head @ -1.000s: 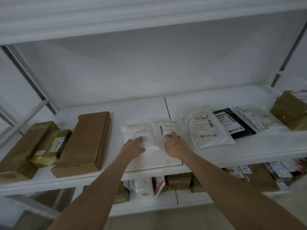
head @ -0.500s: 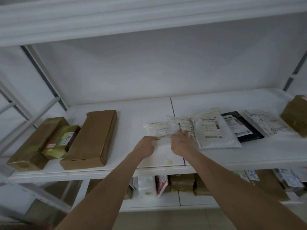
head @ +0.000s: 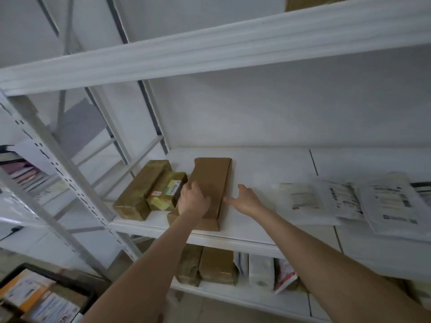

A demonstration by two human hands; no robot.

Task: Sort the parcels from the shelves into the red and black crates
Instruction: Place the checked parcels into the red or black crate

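Observation:
A long flat brown cardboard box [head: 211, 180] lies on the white middle shelf [head: 242, 240]. My left hand [head: 194, 199] rests over its left edge with the fingers bent round it. My right hand [head: 247, 200] is spread flat, its fingertips at the box's right edge. Left of the box lie a long tape-wrapped brown parcel [head: 141, 190] and a smaller yellowish parcel [head: 166, 192] with a label. Three white mailer bags [head: 303, 202] overlap on the shelf to the right. A black crate [head: 77, 287] holding several parcels shows at the bottom left.
A perforated white upright [head: 58, 164] stands at the left. The upper shelf beam [head: 210, 50] runs overhead. On the lower shelf stand brown parcels [head: 217, 264] and white bags [head: 261, 270]. Another rack with stacked items [head: 21, 171] is at the far left.
Both hands left the white mailer bags and moved left to the flat brown box. The view swung left and down, bringing the black crate into sight.

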